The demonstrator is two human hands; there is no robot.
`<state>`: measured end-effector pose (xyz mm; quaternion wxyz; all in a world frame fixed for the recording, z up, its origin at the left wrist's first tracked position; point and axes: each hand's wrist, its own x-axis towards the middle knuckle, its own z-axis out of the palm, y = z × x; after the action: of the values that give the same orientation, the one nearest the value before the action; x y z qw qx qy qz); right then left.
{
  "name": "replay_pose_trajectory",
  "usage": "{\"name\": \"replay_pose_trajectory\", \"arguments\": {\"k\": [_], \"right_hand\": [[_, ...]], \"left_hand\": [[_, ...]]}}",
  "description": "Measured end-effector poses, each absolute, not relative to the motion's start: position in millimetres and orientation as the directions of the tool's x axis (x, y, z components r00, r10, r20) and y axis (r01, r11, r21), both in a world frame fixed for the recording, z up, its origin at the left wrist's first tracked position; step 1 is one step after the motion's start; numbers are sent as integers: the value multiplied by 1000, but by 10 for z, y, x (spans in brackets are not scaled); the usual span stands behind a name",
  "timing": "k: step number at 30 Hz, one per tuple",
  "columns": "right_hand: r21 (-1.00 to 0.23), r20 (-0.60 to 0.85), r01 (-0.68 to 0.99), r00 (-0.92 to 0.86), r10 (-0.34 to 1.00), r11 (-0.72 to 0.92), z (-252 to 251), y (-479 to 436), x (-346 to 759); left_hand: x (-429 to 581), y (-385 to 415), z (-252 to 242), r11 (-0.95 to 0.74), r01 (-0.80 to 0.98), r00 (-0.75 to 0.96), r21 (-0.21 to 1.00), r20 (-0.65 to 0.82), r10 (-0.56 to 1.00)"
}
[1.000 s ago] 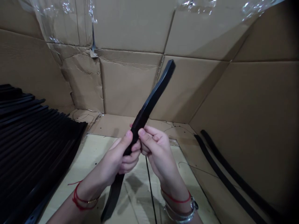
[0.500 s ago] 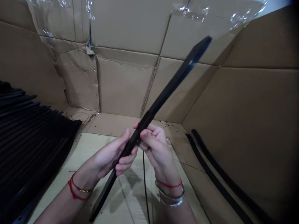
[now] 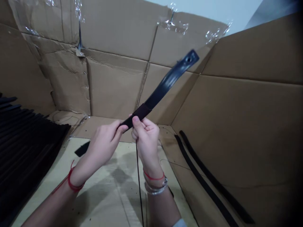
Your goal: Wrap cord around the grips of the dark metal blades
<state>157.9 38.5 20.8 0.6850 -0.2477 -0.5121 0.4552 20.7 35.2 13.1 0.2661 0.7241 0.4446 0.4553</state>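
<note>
Head view, hands (image 3: 101, 145) gripping black rubber strip (image 3: 165, 85)

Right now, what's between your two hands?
In the head view, a black rubber strip runs between your left hand and your right hand. Its dull, dark section crosses the small gap between them.

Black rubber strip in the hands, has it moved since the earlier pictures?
Yes. The black rubber strip has swung up and to the right: its far end now sits above the horizontal cardboard seam, where it first sat just below it.
</note>
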Motion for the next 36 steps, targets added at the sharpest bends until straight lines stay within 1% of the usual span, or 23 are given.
{"name": "replay_pose_trajectory", "arguments": {"k": [2, 4, 6, 8, 9, 10, 12, 13, 14, 15, 17, 19, 20, 22, 24, 26, 27, 29, 31, 32, 33, 35, 36], "right_hand": [[-824, 444, -408, -35, 895, 393, 244, 436, 1610], [-842, 417, -437, -156, 895, 316, 270, 450, 1641], [-838, 424, -464, -223, 878, 287, 270, 448, 1642], [-827, 443, -465, -196, 875, 315, 245, 459, 1611], [-819, 454, -454, -138, 880, 351, 231, 471, 1591], [-809, 465, -436, -66, 883, 394, 218, 487, 1573], [-789, 482, -410, 47, 875, 457, 207, 517, 1560], [-787, 486, -411, 48, 873, 461, 210, 525, 1567], [-795, 483, -418, 0, 876, 439, 218, 528, 1581], [-807, 478, -428, -69, 876, 407, 226, 524, 1598], [-825, 465, -447, -188, 865, 346, 234, 511, 1624], [-821, 462, -468, -204, 863, 328, 214, 510, 1612], [-805, 471, -479, -158, 868, 350, 193, 520, 1592], [-772, 497, -462, -11, 868, 436, 143, 562, 1541], [-760, 509, -401, 121, 852, 511, 109, 611, 1515], [-796, 474, -365, 118, 873, 482, 110, 642, 1539], [-824, 444, -362, 62, 894, 435, 122, 647, 1567], [-861, 409, -356, -60, 911, 363, 151, 644, 1625], [-858, 442, -318, -61, 895, 402, 166, 639, 1651], [-843, 476, -284, 1, 879, 457, 165, 640, 1647], [-823, 508, -244, 85, 857, 513, 161, 644, 1634], [-800, 532, -203, 196, 824, 565, 149, 653, 1606], [-809, 516, -220, 177, 838, 545, 146, 657, 1600]], "left_hand": [[218, 420, 157, -530, 433, 216, 729, 487, 846], [183, 491, 148, -514, 279, 374, 811, 402, 836], [142, 559, 112, -365, 95, 578, 926, 247, 778], [141, 598, 68, -215, 2, 701, 977, 152, 697], [160, 598, 50, -213, -2, 698, 977, 154, 699], [190, 584, 38, -271, 24, 638, 962, 194, 745], [257, 528, 33, -453, 173, 357, 874, 373, 856], [284, 496, 40, -514, 252, 216, 820, 470, 856], [299, 470, 51, -543, 285, 134, 790, 527, 839], [302, 455, 65, -544, 258, 124, 798, 531, 838], [279, 465, 92, -458, 75, 291, 886, 420, 859], [250, 517, 101, -296, -69, 506, 953, 289, 812], [245, 546, 94, -251, -88, 553, 964, 257, 793], [264, 583, 60, -299, -42, 503, 953, 278, 818], [308, 582, 17, -404, 65, 347, 912, 359, 866], [340, 558, -12, -416, 53, 273, 908, 388, 880], [342, 547, -17, -367, -12, 322, 930, 351, 879], [315, 542, -8, -189, -151, 537, 970, 241, 809], [268, 560, 3, -107, -155, 699, 982, 186, 691], [248, 573, 3, -145, -122, 708, 982, 188, 681], [233, 587, -2, -226, -76, 659, 971, 219, 720], [222, 605, -17, -381, 50, 455, 923, 318, 832], [221, 607, -23, -398, 97, 391, 912, 333, 858]]}}
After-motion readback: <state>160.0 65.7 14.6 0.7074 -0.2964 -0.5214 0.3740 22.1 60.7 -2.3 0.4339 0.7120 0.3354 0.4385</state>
